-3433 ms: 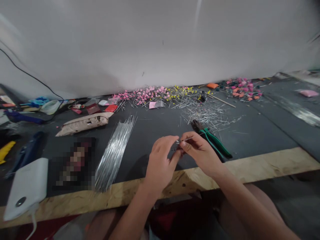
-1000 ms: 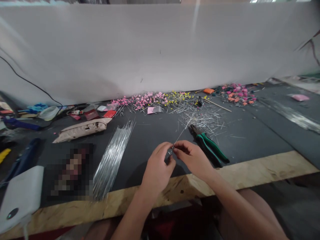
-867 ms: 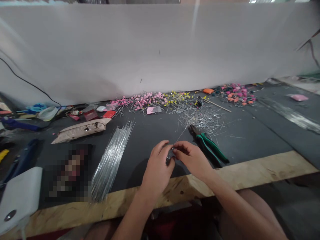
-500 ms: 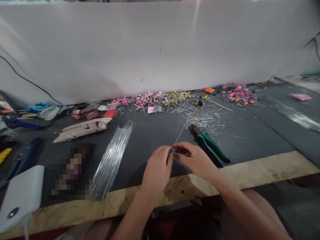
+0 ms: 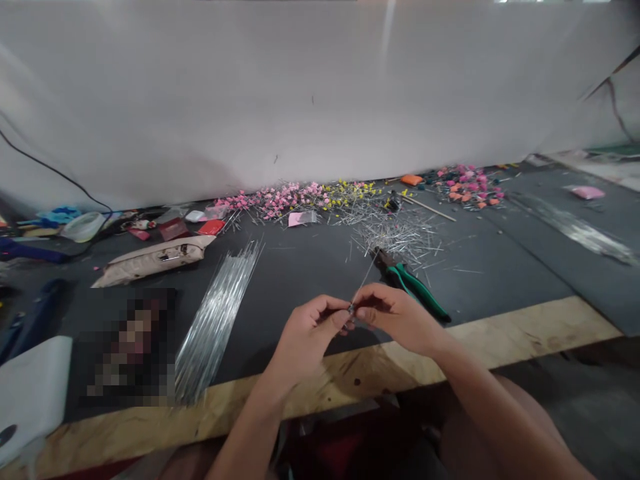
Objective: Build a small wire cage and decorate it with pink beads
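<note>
My left hand [image 5: 313,330] and my right hand [image 5: 393,317] meet fingertip to fingertip above the near part of the dark tabletop. A thin silvery wire [image 5: 364,277] sticks up and away from between them. Both hands are closed in a pinch at its lower end, where a tiny dark bit shows that I cannot make out. Just beyond my right hand lie green-handled pliers [image 5: 417,287], their jaws pointing at a loose heap of short wires [image 5: 400,235]. To the left of my left hand is a bundle of long straight wires [image 5: 217,320].
Along the wall lie pink-headed wires [image 5: 280,199], yellow-headed ones [image 5: 357,193] and an orange and magenta cluster [image 5: 470,187]. A beige pouch [image 5: 155,260] and a white device [image 5: 37,383] are at left. A wooden edge strip [image 5: 530,330] runs along the front.
My left hand has turned so its thumb and fingertips now pinch at the wire's lower end beside my right fingers. The whole view has shifted slightly, moving table things leftward.
</note>
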{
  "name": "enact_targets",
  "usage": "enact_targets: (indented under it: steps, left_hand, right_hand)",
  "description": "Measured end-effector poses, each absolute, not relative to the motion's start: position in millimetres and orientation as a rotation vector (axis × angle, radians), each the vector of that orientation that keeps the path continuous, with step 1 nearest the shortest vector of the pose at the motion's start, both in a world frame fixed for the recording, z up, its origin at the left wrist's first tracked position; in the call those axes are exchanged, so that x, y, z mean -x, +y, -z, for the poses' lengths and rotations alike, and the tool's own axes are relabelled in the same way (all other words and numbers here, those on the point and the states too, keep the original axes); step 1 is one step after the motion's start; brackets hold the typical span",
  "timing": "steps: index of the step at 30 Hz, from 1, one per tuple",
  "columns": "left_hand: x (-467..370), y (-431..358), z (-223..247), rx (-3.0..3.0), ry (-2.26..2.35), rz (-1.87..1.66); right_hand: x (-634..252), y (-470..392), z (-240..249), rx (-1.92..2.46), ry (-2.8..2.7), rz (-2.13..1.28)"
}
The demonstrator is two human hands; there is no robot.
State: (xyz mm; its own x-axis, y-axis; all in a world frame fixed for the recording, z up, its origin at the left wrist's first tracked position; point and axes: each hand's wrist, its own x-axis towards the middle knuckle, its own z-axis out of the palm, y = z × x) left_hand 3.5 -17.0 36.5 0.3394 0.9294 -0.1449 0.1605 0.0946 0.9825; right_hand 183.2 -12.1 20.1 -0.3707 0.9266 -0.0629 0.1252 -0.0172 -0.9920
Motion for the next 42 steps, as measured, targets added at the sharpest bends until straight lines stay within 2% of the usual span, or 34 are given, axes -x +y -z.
enact_targets:
  steps: [3,10,16,21,32,42]
  left_hand:
    - [-0.6,-14.8,-37.8,-1.235,1.002,-0.727]
    - [-1.2,-18.4,-32.2,-1.445,1.105,-0.866]
    - [-5.0,-21.8,-32.8,-1.608,1.217,-0.91]
    - [-6.2,-23.5,-31.9,-1.647,1.325,-1.049]
    - [-6.8,-22.2,-32.1,-1.112,1.059,-1.12]
    - [-5.9,-19.0,-32.5,-0.648,0.715,-0.922]
  right_hand:
    - [-182.9,-14.0,-23.0,1.076,-1.463,-1.576]
    - [-177.6,-15.2,-26.1,1.187,-1.44,-1.414]
    - [-170.1,-16.8,-22.3,1.154,-1.252,-1.497]
    - [-163.5,-19.1,-25.2,1.131,-1.282,-1.431]
    - [-160.5,-21.8,-31.4,1.052,-1.401,-1.297]
    - [-168.8,-18.7,-35.1,0.88,-1.614,-1.248]
